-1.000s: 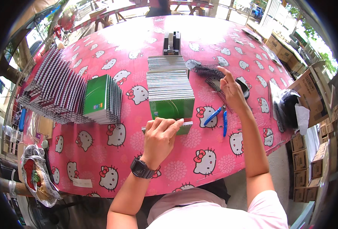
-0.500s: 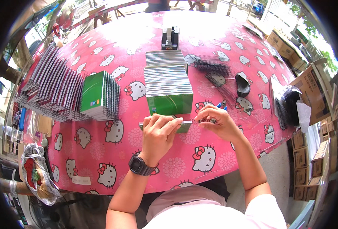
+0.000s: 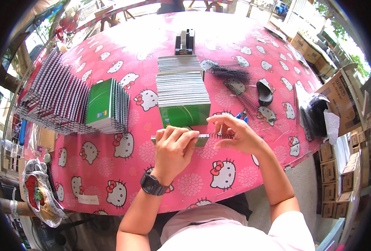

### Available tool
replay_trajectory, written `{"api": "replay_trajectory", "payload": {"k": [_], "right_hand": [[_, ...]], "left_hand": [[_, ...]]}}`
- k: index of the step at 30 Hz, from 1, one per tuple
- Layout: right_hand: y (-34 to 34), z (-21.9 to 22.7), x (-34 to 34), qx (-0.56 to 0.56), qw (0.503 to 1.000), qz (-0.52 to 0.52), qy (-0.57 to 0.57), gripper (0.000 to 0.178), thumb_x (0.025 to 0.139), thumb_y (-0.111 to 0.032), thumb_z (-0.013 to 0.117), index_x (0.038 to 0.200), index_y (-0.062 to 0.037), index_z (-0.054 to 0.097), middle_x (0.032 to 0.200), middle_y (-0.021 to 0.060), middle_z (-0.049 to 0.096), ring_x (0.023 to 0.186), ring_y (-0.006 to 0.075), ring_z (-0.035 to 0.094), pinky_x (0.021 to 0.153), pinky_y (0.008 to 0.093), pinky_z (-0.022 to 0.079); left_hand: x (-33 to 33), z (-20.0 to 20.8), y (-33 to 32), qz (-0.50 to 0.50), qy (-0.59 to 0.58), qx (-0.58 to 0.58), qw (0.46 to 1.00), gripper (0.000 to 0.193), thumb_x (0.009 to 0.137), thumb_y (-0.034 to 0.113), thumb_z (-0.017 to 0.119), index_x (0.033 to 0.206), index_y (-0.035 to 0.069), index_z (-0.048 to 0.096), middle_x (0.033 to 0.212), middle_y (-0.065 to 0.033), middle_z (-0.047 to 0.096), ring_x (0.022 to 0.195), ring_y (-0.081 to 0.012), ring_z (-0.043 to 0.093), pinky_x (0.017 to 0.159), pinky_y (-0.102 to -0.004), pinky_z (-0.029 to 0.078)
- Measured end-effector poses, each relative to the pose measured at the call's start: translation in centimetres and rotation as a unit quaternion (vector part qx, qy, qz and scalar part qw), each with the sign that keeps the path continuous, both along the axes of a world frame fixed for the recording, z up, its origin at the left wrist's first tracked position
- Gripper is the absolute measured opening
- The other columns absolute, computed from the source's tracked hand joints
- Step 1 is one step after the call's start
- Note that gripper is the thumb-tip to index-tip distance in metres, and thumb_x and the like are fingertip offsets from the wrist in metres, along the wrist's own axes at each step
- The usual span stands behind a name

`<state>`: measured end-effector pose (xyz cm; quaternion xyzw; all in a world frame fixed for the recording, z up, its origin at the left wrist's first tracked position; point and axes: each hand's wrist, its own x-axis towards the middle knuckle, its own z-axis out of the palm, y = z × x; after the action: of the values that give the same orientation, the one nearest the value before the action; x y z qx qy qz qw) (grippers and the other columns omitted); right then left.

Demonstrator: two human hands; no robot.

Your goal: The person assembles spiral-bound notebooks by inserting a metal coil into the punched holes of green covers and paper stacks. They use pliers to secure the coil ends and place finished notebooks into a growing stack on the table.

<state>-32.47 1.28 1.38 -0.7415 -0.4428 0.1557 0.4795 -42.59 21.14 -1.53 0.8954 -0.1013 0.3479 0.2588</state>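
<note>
My left hand (image 3: 172, 144) grips a thin green notebook (image 3: 201, 142) and holds it spine-up along its top edge. A dark spiral binding coil (image 3: 219, 136) sticks out from the notebook's right end. My right hand (image 3: 237, 134) is around that coil with thumb and forefinger spread apart; whether the other fingers touch it is hard to see. Just beyond both hands stands a long row of green-covered notebook blocks (image 3: 183, 90), packed upright.
On the left are maroon spiral notebooks (image 3: 53, 96) and green spiral notebooks (image 3: 101, 102). Loose coils (image 3: 231, 71), a black curved object (image 3: 265, 93) and blue-handled pliers (image 3: 242, 116) lie to the right. A tape dispenser (image 3: 185, 42) stands at the back; cardboard boxes (image 3: 329, 178) are stacked beside the table.
My right thumb and forefinger have parted from their pinch on the coil, which now shows between them. My left hand keeps its hold on the notebook.
</note>
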Motion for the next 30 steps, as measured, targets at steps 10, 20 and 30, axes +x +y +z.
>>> {"api": "replay_trajectory", "payload": {"k": [10,20,30], "right_hand": [[-1.7,0.1,6.0,0.008,0.994,-0.101,-0.033,0.041,0.084,-0.007,0.063,0.124,-0.0076,0.054,0.096,0.0061,0.064,0.083,0.0103,0.059,0.073,0.0275,0.049],[-12.8,-1.1,17.8,-0.361,0.907,-0.212,-0.044,0.067,0.056,-0.015,0.072,0.120,-0.0142,0.054,0.136,0.0182,0.040,0.130,0.0305,0.033,0.109,0.0376,0.029],[-14.0,-3.0,15.4,-0.188,0.904,-0.354,-0.152,0.055,0.068,-0.041,0.078,0.109,-0.0088,0.061,0.103,0.0131,0.060,0.098,0.0273,0.056,0.088,0.0362,0.045]], "left_hand": [[-0.4,0.1,-1.1,-0.036,0.064,0.024,0.997,0.019,0.080,0.022,0.069,0.094,0.013,0.061,0.087,-0.0008,0.062,0.085,-0.0212,0.058,0.078,-0.0357,0.039],[-0.9,0.6,-0.2,-0.092,0.113,0.021,0.989,0.019,0.084,0.028,0.065,0.092,0.011,0.060,0.084,-0.0019,0.063,0.084,-0.0193,0.060,0.080,-0.0365,0.039],[-1.2,1.8,-0.4,-0.031,0.083,0.071,0.994,0.022,0.083,0.036,0.065,0.091,0.016,0.062,0.083,0.0031,0.062,0.084,-0.0146,0.058,0.095,-0.0439,0.026]]}}
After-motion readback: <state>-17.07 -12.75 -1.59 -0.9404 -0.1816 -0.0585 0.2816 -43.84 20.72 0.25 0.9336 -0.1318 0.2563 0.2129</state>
